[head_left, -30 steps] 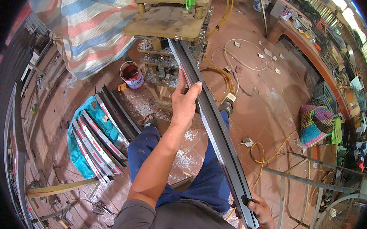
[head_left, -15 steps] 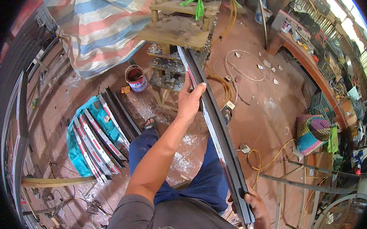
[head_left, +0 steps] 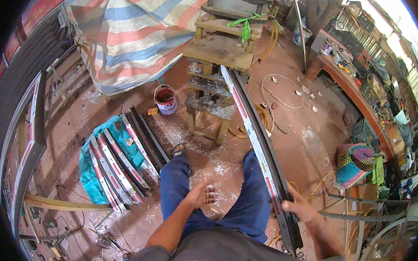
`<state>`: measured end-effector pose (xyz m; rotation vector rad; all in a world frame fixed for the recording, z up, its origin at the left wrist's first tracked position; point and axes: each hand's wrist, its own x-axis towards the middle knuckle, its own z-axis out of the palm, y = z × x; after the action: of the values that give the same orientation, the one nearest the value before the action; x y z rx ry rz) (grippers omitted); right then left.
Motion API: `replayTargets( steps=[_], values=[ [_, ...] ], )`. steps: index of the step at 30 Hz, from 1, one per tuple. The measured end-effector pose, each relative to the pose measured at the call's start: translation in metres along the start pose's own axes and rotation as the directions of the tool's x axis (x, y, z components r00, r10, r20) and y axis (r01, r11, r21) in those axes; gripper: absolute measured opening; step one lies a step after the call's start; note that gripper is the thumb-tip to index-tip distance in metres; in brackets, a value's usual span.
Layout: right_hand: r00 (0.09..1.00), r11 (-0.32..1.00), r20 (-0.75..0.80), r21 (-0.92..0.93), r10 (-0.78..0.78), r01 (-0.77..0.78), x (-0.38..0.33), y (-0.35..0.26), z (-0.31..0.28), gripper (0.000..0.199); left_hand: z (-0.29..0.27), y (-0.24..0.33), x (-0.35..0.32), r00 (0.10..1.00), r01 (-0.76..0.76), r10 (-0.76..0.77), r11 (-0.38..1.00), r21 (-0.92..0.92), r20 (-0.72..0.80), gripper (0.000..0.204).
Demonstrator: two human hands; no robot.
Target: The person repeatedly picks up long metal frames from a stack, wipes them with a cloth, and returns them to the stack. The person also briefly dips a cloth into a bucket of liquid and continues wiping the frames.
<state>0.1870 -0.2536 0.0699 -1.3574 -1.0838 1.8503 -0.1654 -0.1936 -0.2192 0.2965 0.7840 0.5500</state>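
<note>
A long dark metal profile bar (head_left: 263, 148), with a white and red film strip along its left side, slants from the wooden stand (head_left: 218, 51) down past my right thigh. Its far end meets the stand just under the upper board. Near the bar's lower end, my right hand (head_left: 303, 206) grips its right edge, with the thumb on the upper face and some fingers hidden. My left hand (head_left: 201, 194) is off the bar, held over the gap between my knees with its fingers stretched and nothing in it.
Several similar bars (head_left: 119, 157) lie on a turquoise sheet (head_left: 88, 169) at the left. A paint bucket (head_left: 165, 100) stands beyond them. Hoses (head_left: 266, 120) coil on the floor past the bar. A woven basket (head_left: 353, 162) and a metal frame (head_left: 362, 217) are at right.
My left hand has let go of the bar and drawn back toward my lap. The right hand has shifted up along the bar. The view has also shifted.
</note>
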Motion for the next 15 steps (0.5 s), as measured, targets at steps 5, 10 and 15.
replayTargets(
  steps=[5, 10, 15],
  values=[
    [0.998, 0.991, -0.064, -0.134, 0.006, -0.014, 0.047, -0.024, 0.010, 0.065, -0.031, -0.038, -0.009, 0.998, -0.061, 0.062, 0.997, 0.041, -0.012, 0.071],
    [0.991, 0.953, -0.131, -0.303, -0.025, -0.016, 0.035, -0.010, -0.003, 0.049, -0.044, -0.036, 0.005, 0.996, -0.016, 0.011, 0.998, -0.058, -0.087, 0.061],
    [0.973, 0.957, -0.218, -0.291, -0.075, 0.008, -0.025, 0.052, -0.031, 0.056, -0.041, -0.038, 0.006, 0.992, -0.034, 0.037, 0.999, 0.026, -0.121, 0.063]
  ],
)
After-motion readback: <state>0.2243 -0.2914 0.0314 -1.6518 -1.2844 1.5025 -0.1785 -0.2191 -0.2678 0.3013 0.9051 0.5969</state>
